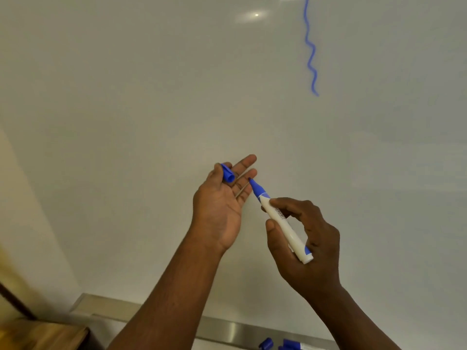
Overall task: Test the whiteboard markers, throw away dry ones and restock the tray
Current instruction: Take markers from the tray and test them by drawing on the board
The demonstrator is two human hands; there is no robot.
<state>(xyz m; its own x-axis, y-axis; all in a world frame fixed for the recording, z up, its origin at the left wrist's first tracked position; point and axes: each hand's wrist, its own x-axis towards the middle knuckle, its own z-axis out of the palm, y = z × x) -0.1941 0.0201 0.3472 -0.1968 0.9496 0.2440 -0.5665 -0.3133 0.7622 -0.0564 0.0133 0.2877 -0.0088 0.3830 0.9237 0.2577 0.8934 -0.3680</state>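
Observation:
My right hand (305, 238) grips an uncapped blue whiteboard marker (280, 218) by its white barrel, tip pointing up and left. The blue tip touches or nearly touches a fingertip of my left hand (222, 198). That hand is held palm up in front of the whiteboard (151, 84), and its thumb and forefinger pinch the marker's blue cap (227, 174), while the other fingers are straight. A wavy blue line (310, 46) runs down the board at the upper right.
The metal tray (232, 329) runs along the board's bottom edge. At the bottom of the view lie a loose blue cap (265, 344) and part of another blue marker (293, 346). A wooden surface (38, 334) shows at the lower left.

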